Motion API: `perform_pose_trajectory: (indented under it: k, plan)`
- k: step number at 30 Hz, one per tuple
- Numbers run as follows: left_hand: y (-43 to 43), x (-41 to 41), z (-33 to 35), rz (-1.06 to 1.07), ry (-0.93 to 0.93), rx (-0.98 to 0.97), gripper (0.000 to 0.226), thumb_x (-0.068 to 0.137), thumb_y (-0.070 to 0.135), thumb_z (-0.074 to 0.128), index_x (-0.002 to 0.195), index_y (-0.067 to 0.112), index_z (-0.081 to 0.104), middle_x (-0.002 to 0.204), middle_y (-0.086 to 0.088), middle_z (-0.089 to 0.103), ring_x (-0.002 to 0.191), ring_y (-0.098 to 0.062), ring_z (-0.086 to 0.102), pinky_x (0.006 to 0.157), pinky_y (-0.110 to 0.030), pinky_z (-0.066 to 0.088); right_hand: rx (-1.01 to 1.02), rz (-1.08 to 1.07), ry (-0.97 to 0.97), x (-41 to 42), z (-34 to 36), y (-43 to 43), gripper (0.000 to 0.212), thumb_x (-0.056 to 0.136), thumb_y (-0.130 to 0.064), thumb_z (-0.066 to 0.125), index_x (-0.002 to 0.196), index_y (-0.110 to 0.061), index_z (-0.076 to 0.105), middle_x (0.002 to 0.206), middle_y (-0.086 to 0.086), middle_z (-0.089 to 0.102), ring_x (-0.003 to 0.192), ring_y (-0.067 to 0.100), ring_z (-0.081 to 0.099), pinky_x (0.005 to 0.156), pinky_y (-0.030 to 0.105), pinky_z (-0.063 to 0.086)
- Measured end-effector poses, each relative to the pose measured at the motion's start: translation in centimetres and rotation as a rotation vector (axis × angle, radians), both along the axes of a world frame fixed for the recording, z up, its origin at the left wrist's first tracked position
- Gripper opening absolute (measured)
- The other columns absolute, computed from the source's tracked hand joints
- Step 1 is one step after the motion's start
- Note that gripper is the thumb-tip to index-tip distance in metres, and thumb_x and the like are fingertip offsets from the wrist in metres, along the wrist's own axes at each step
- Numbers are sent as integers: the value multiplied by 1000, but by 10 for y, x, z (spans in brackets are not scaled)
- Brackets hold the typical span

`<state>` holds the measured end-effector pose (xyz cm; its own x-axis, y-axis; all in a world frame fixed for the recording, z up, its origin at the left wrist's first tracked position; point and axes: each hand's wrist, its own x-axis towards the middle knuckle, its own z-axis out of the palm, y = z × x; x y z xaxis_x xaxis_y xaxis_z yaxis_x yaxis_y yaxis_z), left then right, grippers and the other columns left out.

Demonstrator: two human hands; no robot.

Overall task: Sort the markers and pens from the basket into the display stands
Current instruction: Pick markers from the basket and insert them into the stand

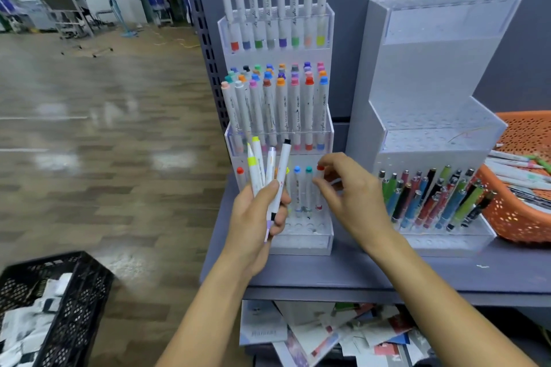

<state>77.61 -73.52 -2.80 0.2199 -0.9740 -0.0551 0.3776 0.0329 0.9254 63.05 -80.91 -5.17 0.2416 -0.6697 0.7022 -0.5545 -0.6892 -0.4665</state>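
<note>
My left hand (258, 216) grips a bunch of white markers (269, 171) with yellow, purple and black caps, held upright in front of the clear marker stand (301, 243). My right hand (350, 197) is at the stand's lowest tier, its fingers curled beside a red-capped marker (320, 185) standing there; whether it pinches that marker is unclear. Upper tiers hold rows of coloured markers (277, 104). A second clear stand (432, 134) to the right carries several pens (432, 199) in its bottom tier. The orange basket (512, 217) with more markers sits at far right.
Both stands rest on a grey shelf (387, 271) against a grey wall. A black crate (59, 301) with white items stands on the wooden floor at lower left. Papers and packets (328, 334) lie below the shelf. People and a fan are far behind.
</note>
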Motion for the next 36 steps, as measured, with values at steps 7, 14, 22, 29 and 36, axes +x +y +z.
perform_pose_trajectory:
  k: [7, 14, 22, 29, 36]
  plan:
    - [4, 3, -4, -24, -79, -11, 19, 92, 23, 51, 102, 9, 59, 77, -1, 58, 50, -9, 45, 42, -17, 34, 0, -110, -238, 0, 6, 10, 20, 90, -12, 53, 107, -8, 63, 94, 4, 64, 78, 8, 57, 69, 10, 44]
    - [9, 0, -6, -82, -165, -59, 25, 83, 29, 53, 103, 15, 60, 71, 3, 66, 50, -10, 50, 42, -19, 36, 414, 269, -489, 4, 33, 38, 32, 85, -16, 63, 112, -32, 56, 95, -4, 69, 88, 11, 68, 76, 30, 56]
    - [13, 5, -7, -99, -194, -69, 21, 91, 26, 49, 106, 18, 60, 75, 1, 69, 60, -13, 63, 52, -21, 48, 447, 332, -500, 16, 41, 45, 38, 84, 0, 67, 106, -28, 55, 77, -5, 67, 74, 18, 66, 72, 39, 57]
    - [14, 33, -14, 178, -374, -33, 18, 101, 23, 42, 106, 22, 59, 74, 1, 59, 48, -10, 54, 43, -20, 41, 290, 271, -583, 37, 47, 35, 33, 83, -10, 65, 101, -33, 52, 82, -5, 65, 78, 17, 67, 73, 42, 58]
    - [23, 59, -21, 301, -375, 78, 22, 100, 30, 42, 91, 14, 53, 63, 0, 45, 42, -5, 31, 40, -15, 27, 6, 229, -287, 68, 31, 22, 29, 84, -4, 64, 109, -13, 54, 85, -8, 60, 78, 6, 61, 74, 15, 51]
